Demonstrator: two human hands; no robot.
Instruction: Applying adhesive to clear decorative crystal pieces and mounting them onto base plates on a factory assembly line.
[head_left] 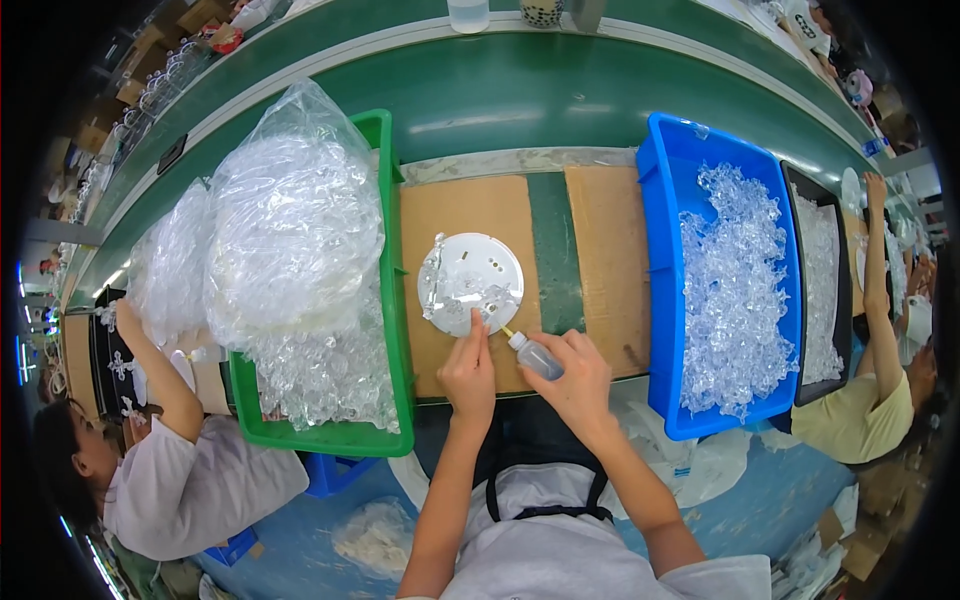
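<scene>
A white round plate (472, 262) lies on a sheet of brown cardboard in front of me, with clear plastic pieces (432, 280) along its left and lower edge. My right hand (578, 375) is wrapped round a small clear squeeze bottle (540, 360) with a yellowish nozzle, tilted so its tip points at the plate's lower right rim. At the plate's near edge my left hand (468, 372) has its fingers pressed together against a clear piece; the fingertips hide most of what they pinch.
Left stands a green bin (395, 330) of clear plastic parts, a big clear bag (290, 220) on top. A blue bin (665, 300) of similar parts is on the right, a black tray (838, 330) beyond it. Co-workers sit on both sides, one person's arm (165, 370) at left.
</scene>
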